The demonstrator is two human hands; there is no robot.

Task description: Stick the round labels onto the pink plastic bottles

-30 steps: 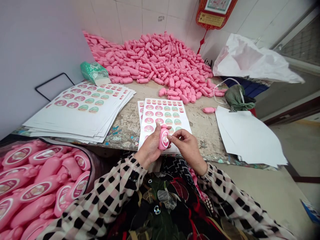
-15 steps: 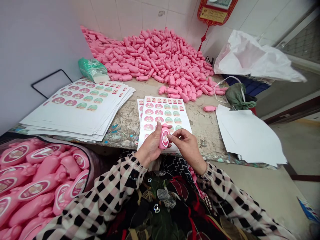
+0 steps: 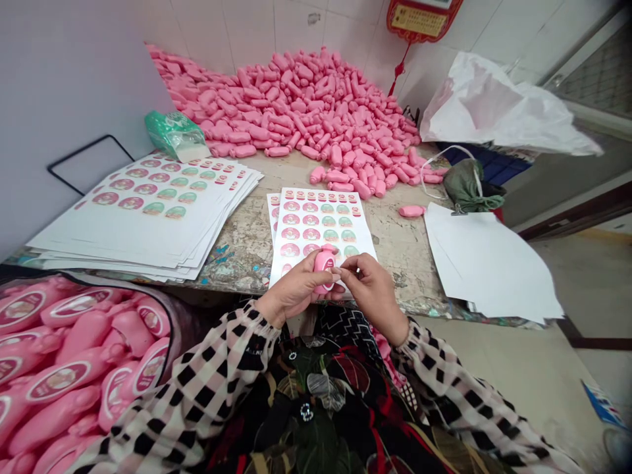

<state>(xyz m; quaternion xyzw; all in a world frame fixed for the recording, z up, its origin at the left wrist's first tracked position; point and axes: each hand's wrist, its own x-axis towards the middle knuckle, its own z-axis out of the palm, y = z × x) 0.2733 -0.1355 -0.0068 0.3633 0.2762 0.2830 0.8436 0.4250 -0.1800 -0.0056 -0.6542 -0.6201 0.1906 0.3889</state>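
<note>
Pink bottle (image 3: pixel 323 261) held in left hand (image 3: pixel 295 288), right hand (image 3: pixel 374 288) pinched narrow, over scuffed table (image 3: pixel 396 253) by a tiled wall (image 3: pixel 343 29).

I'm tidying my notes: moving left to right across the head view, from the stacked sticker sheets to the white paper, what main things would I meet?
Stacked sticker sheets, left hand, held pink bottle, right hand, lone pink bottle, white paper.

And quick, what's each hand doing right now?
Left hand: closed around a small pink bottle with a label.
Right hand: pinched closed beside the bottle; can't tell if it's holding anything.
</note>
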